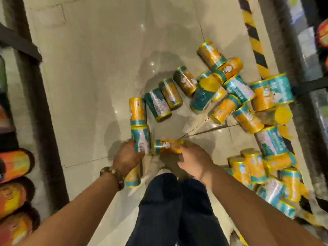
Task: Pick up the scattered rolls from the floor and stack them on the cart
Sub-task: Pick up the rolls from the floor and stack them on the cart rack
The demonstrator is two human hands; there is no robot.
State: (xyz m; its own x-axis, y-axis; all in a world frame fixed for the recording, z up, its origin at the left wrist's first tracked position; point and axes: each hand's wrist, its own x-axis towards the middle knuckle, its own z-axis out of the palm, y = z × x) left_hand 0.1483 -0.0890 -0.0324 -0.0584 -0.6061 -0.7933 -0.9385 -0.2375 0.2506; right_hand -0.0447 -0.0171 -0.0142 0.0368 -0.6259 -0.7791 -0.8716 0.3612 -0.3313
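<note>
Several yellow and teal wrapped rolls lie scattered on the pale tiled floor (99, 71). My left hand (126, 156) grips a teal and white roll (141, 138) standing just in front of me. A yellow roll (136, 110) stands right behind it. My right hand (192, 157) holds the end of a small yellow roll (166, 146) lying on its side. One more roll (133, 177) lies under my left wrist. A big heap of rolls (230, 96) covers the floor to the right. More rolls are stacked at the lower right (262, 171); what they rest on is hidden.
A dark shelf frame (40, 107) runs along the left, with orange wrapped rolls (14, 166) on it. A yellow and black hazard stripe (253, 38) marks the floor at the right, beside another dark shelf post (291, 50). My dark trouser legs (170, 206) fill the bottom centre.
</note>
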